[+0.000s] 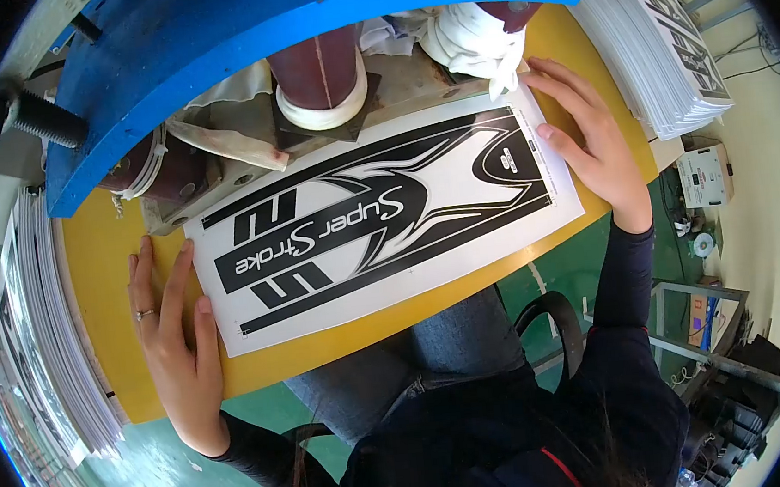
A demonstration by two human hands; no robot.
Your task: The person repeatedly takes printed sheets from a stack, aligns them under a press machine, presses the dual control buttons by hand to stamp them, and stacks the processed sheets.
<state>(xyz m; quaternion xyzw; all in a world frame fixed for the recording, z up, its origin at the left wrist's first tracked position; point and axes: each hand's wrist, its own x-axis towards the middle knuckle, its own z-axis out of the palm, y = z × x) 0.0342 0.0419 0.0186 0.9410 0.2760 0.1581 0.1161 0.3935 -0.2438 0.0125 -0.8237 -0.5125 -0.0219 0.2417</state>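
Observation:
A white printed sheet with a black "Super Stroke" graphic lies at a slant on the yellow tabletop, its lettering upside down to me. At its left short edge rests my left hand, open, fingers stretched out along the border and thumb near the edge. My right hand is at the opposite short edge, fingers extended and apart, with the thumb and fingertips at the margin. The sheet's far long edge meets the metal base of a machine.
A blue machine plate hangs over the far side, above dark red posts wrapped with white cloth. Stacks of printed sheets stand at left and right. A white box sits farther right.

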